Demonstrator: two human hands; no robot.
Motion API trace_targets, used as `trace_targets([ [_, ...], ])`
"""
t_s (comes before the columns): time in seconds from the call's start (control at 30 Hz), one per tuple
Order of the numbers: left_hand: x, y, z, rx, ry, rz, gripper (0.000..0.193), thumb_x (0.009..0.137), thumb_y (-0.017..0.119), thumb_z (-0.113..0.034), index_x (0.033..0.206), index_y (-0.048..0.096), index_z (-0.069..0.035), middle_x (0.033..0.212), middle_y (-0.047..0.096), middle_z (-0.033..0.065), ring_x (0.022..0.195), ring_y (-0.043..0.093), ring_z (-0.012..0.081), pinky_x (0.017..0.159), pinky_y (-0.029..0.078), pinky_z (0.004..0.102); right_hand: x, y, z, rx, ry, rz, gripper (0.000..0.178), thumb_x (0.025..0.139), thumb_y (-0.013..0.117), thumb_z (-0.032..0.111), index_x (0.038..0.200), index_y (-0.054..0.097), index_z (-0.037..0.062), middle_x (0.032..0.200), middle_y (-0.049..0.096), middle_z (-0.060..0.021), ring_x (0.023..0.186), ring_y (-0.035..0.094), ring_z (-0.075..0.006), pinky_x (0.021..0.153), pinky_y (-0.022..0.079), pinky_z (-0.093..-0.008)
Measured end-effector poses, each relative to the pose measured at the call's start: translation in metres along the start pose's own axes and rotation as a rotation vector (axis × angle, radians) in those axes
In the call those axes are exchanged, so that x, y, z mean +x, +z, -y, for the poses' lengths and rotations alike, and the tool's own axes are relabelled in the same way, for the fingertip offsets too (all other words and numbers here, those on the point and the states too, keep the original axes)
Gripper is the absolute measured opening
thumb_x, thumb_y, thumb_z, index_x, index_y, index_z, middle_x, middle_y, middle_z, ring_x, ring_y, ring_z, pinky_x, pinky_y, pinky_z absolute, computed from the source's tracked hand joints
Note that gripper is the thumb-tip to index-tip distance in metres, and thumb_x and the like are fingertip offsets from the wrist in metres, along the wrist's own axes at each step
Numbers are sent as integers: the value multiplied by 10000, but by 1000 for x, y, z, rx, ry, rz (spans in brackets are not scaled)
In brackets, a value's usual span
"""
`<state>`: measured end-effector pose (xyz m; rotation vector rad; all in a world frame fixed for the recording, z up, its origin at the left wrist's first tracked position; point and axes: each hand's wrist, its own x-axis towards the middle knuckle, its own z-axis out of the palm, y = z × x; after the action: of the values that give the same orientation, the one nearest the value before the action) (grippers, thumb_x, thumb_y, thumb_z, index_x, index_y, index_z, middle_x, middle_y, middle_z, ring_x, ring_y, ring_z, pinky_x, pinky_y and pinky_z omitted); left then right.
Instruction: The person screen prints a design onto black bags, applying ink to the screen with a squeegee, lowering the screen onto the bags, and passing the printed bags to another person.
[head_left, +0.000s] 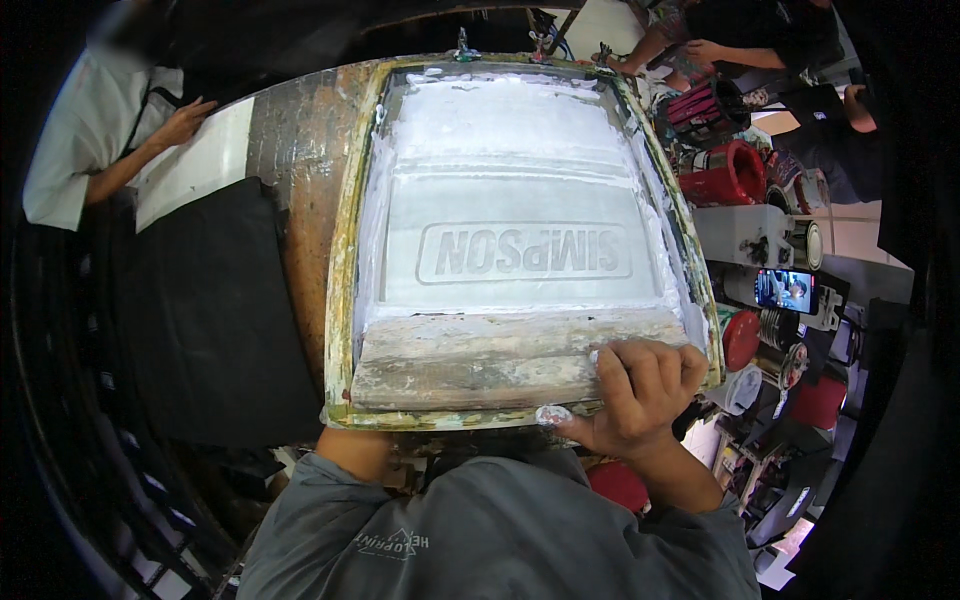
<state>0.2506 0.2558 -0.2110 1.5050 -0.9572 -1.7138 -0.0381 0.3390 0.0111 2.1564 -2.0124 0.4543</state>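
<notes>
A screen-printing frame (339, 290) with yellowish, ink-crusted wooden edges lies in front of me. White ink covers its mesh (510, 200), and outlined lettering inside a rounded border shows through, upside down to me. Across the near end rests a wide, worn wooden squeegee (470, 360). My right hand (645, 395) is closed on the squeegee's right part, fingers curled over the wood and white-smeared thumb at the frame's near edge. My left forearm (355, 453) passes under the frame's near left corner, which hides the left hand.
At left, another person's hand (188, 122) rests by a white sheet (205, 150); black fabric (205, 320) lies nearer. Red containers (725, 175), ink tins and a lit phone (785, 290) crowd the right. Another person's hands (705, 52) show at far right. Clamps (463, 45) stand behind the frame.
</notes>
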Motion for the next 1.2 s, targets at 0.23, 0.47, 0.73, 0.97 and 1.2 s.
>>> trace_targets([
  [0.23,-1,-11,-3,39,4,-14,514,1019,537,-436,1382,546,-73,1348,613,160,1257,566,312,1111,414,484,0,-1,1,0,9,8,686,853,608,747,951,709,75,906,640,-73,845,593,-260,856,341,-483],
  [0.47,-2,-19,-5,79,18,-36,503,1011,552,-432,1364,557,-73,1331,619,162,1240,574,318,1100,420,488,4,-2,1,15,4,-10,692,847,621,746,948,705,66,902,640,-76,844,595,-257,853,341,-478],
  [0.73,-1,-28,-8,125,34,-61,490,1002,570,-427,1342,570,-74,1311,625,166,1220,584,325,1087,428,493,4,-2,1,22,4,0,693,815,658,745,958,703,68,907,641,-74,854,597,-257,851,342,-473],
  [0.97,0,-38,-14,196,75,-89,478,995,585,-422,1324,581,-75,1293,630,168,1203,592,331,1076,434,497,3,-5,-1,32,12,21,671,813,664,727,965,707,75,930,648,-67,865,599,-258,848,343,-480],
  [1.2,0,-63,-24,342,136,-151,467,987,601,-418,1305,592,-76,1276,636,171,1185,600,336,1065,441,501,6,-5,2,16,14,-15,661,816,660,720,975,710,80,941,657,-53,853,595,-238,819,349,-475],
])
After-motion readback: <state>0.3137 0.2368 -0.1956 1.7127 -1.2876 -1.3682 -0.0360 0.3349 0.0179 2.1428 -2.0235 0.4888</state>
